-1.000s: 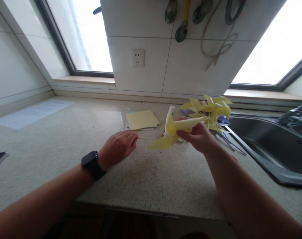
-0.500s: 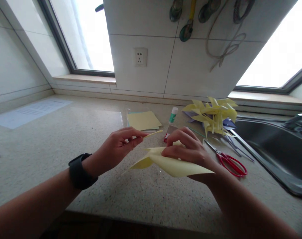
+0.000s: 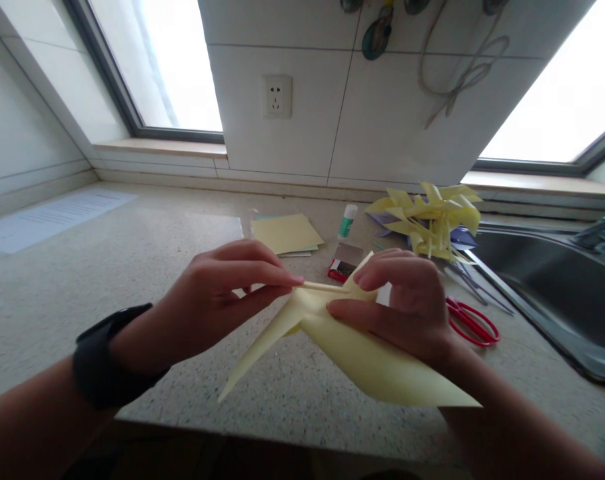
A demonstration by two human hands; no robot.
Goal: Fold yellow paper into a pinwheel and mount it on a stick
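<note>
My left hand (image 3: 237, 287), with a black watch on its wrist, is closed in a pinch on one end of a thin pale yellow paper stick (image 3: 325, 287). The stick's other end meets the pale yellow paper pinwheel (image 3: 377, 360) near its middle. My right hand (image 3: 397, 293) holds the pinwheel between thumb and fingers. Its curved blades spread left, up and down to the right, above the counter. Part of the pinwheel is hidden behind the right fingers.
Beyond my hands lie a stack of coloured paper (image 3: 287, 233), a glue stick (image 3: 348, 221) and a small red box (image 3: 340, 268). Finished yellow pinwheels (image 3: 432, 213) lie at the right, near the sink (image 3: 542, 287). Red-handled scissors (image 3: 475, 323) rest beside my right wrist. A printed sheet (image 3: 52, 217) lies far left.
My left hand has brought the yellow stick right against the middle of the pinwheel. The pinwheel has turned and come closer to the camera, held by my right hand.
</note>
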